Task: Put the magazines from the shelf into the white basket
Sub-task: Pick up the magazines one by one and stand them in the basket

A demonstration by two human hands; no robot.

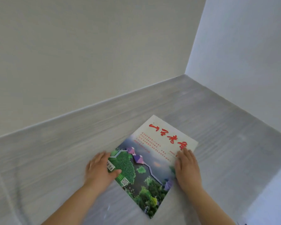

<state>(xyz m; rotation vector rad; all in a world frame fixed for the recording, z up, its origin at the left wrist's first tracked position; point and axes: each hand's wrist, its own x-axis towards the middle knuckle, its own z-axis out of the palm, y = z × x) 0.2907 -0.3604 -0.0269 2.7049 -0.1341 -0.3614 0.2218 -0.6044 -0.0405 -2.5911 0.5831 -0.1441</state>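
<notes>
two bare forearms, no sleeves, no jewellery.

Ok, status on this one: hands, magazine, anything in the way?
Left hand on magazine left edge, thumb over the cover. Right hand flat on its right edge. Magazine flat on grey shelf. Basket not in view, nothing blocking.

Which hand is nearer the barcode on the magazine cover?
Left. The left hand grips the magazine edge right beside the barcode, thumb on the cover below it; the right hand rests on the opposite edge.

Green-and-cream magazine (152, 161) with red lettering, grey wood-grain shelf (71, 151).
</notes>
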